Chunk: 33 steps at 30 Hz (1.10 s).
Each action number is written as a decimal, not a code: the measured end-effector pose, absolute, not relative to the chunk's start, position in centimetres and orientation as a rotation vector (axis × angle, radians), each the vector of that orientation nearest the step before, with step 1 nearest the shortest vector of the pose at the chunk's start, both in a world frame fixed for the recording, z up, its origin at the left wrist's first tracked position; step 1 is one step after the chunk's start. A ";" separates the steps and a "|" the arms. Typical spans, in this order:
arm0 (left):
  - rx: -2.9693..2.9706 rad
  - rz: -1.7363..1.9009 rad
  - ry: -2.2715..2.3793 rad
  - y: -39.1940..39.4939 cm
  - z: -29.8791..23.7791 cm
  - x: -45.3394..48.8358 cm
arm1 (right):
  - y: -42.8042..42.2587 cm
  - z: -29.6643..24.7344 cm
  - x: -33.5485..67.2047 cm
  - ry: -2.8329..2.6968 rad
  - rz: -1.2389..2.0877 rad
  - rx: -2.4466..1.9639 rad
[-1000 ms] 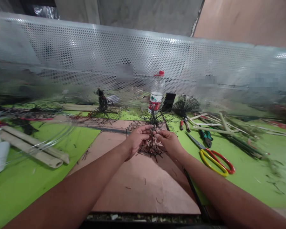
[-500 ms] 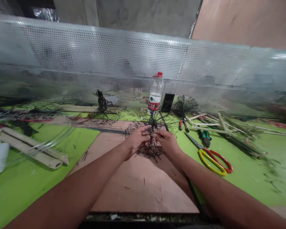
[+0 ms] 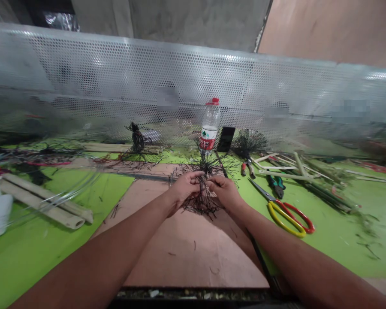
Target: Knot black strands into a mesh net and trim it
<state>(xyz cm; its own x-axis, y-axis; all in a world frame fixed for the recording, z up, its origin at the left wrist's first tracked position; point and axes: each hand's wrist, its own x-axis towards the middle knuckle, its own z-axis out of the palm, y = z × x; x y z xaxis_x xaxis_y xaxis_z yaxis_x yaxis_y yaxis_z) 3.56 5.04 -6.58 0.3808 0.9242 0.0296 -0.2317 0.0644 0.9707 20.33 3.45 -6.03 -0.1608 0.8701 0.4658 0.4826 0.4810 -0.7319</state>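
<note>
The person is bent over a black wiry tuft point(image 3: 202, 207), held up just above a pink paper sheet point(image 3: 183, 257) in the middle of the bench. The left hand point(image 3: 185, 189) is half closed, its fingers curled into the strands, and appears to have hold of them. The right hand point(image 3: 225, 193) comes in from the other side, fingers bunched against the tuft; from here I cannot tell whether it grips or only touches. The two hands almost meet.

Taking 12 o'clock as straight ahead of the hands, a plastic bottle point(image 3: 210, 126) stands at 12 before a perforated metal screen point(image 3: 180, 73). A second tuft point(image 3: 137, 139) sits at 10, red-handled pliers point(image 3: 247, 168) lie at 1, and scissors point(image 3: 286, 219) lie at 3 on a green mat point(image 3: 341, 253), their blades pointing toward the hands.

The strands look thin and springy, so I'd worry that a hard tug could snap them or shed more of the loose bits already on the paper. The tuft's long top strands reach toward the bottle and could catch it and tip it. A careless swing of the right wrist could also meet the scissor tips.
</note>
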 end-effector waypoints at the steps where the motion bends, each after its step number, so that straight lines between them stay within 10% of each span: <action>1: 1.185 1.035 0.774 5.0 -6.5 3.5 | 3.5 -6.0 20.4 -1.801 0.535 -1.147; 33: 1.105 1.061 0.600 4.6 -5.0 2.2 | 2.8 -5.2 20.8 -1.869 0.530 -1.253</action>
<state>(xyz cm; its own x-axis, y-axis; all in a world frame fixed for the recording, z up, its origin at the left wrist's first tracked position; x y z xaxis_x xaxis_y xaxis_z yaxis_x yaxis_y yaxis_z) 2.19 4.58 -5.03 0.4104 0.9062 0.1016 -0.3804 0.0688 0.9223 20.80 2.77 -5.19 -0.1832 0.9031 0.3885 0.5648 0.4201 -0.7103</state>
